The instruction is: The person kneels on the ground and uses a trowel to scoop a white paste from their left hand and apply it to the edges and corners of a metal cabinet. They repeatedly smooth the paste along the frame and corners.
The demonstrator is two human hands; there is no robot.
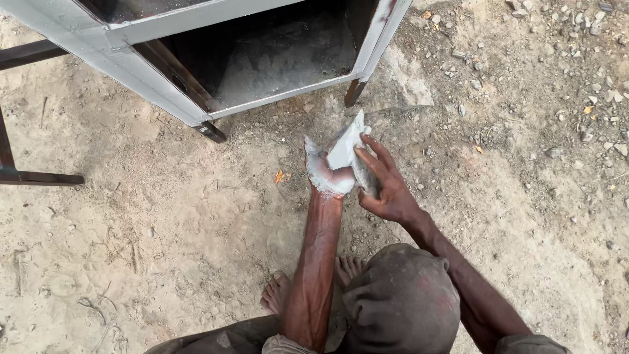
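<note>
At frame centre, the left hand (325, 174), coated in pale dust, and the right hand (386, 187) both clasp a crumpled pale rag (346, 149), below the grey metal cabinet (196, 72) at upper left.

Flat, diffuse daylight, evenly bright across the sandy ground (131, 249); no hard sun patches. Shadows soft and faint: a weak one on the dirt under the grey metal cabinet (196, 59) at the far side, edges smeared. Cabinet interior is the darkest zone, detail mostly lost in there, only a pale dusty floor patch reads. Mild sheen on the cabinet's painted frame, no blown glare. The pale rag (345, 147) at centre is near clipping. Focus decent at centre, pebbles far right crisp. Near edge soft: knee and feet slightly blurred. Straight frame lines bow a little toward the corners, wide-lens distortion. Colours washed, low contrast.
</note>
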